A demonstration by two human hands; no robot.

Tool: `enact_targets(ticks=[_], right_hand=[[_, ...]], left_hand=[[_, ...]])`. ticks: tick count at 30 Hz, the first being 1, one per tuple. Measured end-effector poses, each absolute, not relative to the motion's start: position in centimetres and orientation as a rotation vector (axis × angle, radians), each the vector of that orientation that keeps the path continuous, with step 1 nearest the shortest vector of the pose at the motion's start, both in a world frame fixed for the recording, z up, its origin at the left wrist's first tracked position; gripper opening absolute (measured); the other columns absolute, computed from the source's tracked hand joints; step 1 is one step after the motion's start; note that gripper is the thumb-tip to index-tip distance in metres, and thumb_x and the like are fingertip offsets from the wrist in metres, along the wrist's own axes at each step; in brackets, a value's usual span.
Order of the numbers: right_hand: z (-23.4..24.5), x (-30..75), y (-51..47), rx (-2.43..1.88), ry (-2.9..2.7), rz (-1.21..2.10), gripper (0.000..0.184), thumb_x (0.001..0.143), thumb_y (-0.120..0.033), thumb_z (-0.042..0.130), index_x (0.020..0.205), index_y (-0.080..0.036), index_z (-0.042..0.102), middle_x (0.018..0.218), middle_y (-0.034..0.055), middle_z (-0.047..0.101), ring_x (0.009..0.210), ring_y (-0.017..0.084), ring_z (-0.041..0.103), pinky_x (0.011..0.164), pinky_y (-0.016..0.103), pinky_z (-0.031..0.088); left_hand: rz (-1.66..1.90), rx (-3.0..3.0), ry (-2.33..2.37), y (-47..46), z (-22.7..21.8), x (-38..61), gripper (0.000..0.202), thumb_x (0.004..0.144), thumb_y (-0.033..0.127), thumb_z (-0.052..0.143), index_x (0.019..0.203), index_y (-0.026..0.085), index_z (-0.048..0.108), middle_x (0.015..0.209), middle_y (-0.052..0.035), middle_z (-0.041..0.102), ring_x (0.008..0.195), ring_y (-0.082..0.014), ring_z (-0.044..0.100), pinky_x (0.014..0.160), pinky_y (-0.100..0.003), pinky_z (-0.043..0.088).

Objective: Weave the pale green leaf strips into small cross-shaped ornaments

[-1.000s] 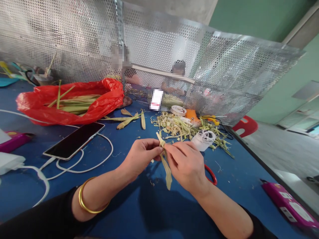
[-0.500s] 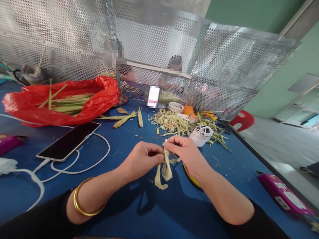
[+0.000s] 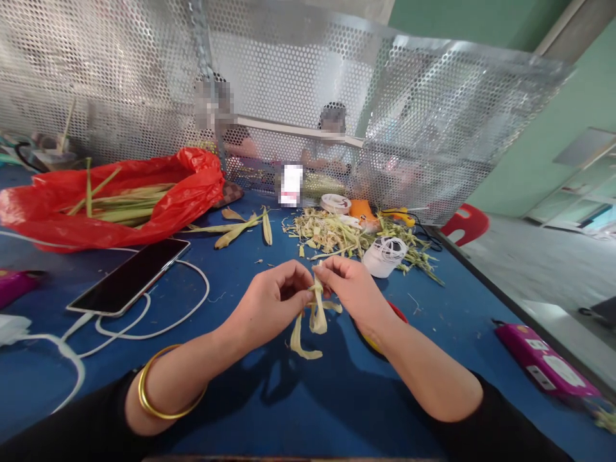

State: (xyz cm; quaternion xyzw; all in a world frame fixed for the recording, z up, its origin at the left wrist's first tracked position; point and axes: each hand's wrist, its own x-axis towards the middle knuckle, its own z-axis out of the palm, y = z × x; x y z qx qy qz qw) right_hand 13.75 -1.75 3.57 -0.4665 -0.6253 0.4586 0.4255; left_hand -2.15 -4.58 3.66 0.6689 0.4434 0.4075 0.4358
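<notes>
Above the blue table, my left hand (image 3: 276, 298) and my right hand (image 3: 353, 289) meet around a small bundle of pale dried husk strips (image 3: 317, 311). My left thumb and fingers pinch it at its knotted middle. With thumb and forefinger, my right hand grips its upper end. Loose curled strips hang beneath the fingers. Partly hidden under my right wrist lies a yellow and red object (image 3: 397, 312) whose kind I cannot make out. Just beyond my right hand stands a white container with coiled cord (image 3: 384, 256).
A red plastic bag (image 3: 33, 215) of long husks lies left, near a charging phone (image 3: 129, 276) and white cables. Husk scraps (image 3: 332, 232) are piled behind my hands. A perforated metal screen (image 3: 289, 70) stands behind, with people beyond. A purple packet (image 3: 546, 359) lies right.
Both hands stay on the husk bundle; my left fingers have bent and arched a little higher. The hanging strips have swung slightly. The whole view has shifted a little.
</notes>
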Motion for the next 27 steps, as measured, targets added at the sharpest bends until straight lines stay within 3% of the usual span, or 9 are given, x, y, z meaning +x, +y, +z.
enact_targets(ticks=[8, 13, 17, 22, 27], right_hand=[[3.5, 14.2, -0.9, -1.133, -1.336, 1.123, 0.025, 0.078, -0.037, 0.062, 0.063, -0.018, 0.055, 0.048, -0.0056, 0.052, 0.043, 0.008, 0.045, 0.047, 0.022, 0.034], [3.8, 14.4, -0.5, -1.037, -1.066, 1.365, 0.026, 0.075, -0.041, 0.064, 0.066, -0.018, 0.057, 0.044, -0.0055, 0.053, 0.035, 0.007, 0.043, 0.039, 0.020, 0.032], [4.0, 14.5, -0.3, -0.969, -0.976, 1.400, 0.025, 0.071, -0.039, 0.069, 0.069, -0.018, 0.056, 0.065, -0.0006, 0.067, 0.042, 0.008, 0.055, 0.041, 0.020, 0.041], [4.1, 14.5, -0.5, -0.941, -1.028, 1.325, 0.024, 0.078, -0.039, 0.064, 0.071, -0.018, 0.056, 0.074, 0.0010, 0.069, 0.051, 0.010, 0.065, 0.047, 0.020, 0.047], [4.4, 14.3, -1.2, -0.898, -1.152, 1.240, 0.025, 0.084, -0.042, 0.058, 0.074, -0.019, 0.052, 0.079, 0.0012, 0.070, 0.066, 0.015, 0.070, 0.058, 0.024, 0.052]], left_hand=[[0.701, 1.621, 0.832, -5.3, 4.0, -1.8, 0.001, 0.075, 0.017, 0.057, 0.074, 0.018, 0.057, 0.063, 0.0033, 0.056, 0.055, -0.0090, 0.053, 0.058, -0.021, 0.044], [0.639, 1.316, 0.759, -4.8, 3.6, -1.8, 0.021, 0.072, 0.024, 0.065, 0.088, 0.020, 0.052, 0.060, 0.0051, 0.058, 0.051, -0.0103, 0.055, 0.053, -0.022, 0.044], [0.542, 1.222, 0.777, -4.7, 3.6, -2.0, 0.030, 0.076, 0.030, 0.062, 0.102, 0.017, 0.063, 0.066, 0.0001, 0.061, 0.058, -0.0122, 0.058, 0.058, -0.023, 0.046], [0.569, 1.082, 0.702, -4.7, 3.8, -2.2, 0.030, 0.077, 0.028, 0.055, 0.097, 0.013, 0.071, 0.070, -0.0055, 0.063, 0.062, -0.0144, 0.057, 0.061, -0.025, 0.048], [0.615, 1.045, 0.725, -4.8, 3.8, -2.3, 0.034, 0.077, 0.042, 0.060, 0.085, 0.012, 0.073, 0.063, -0.0035, 0.061, 0.052, -0.0113, 0.053, 0.054, -0.023, 0.047]])
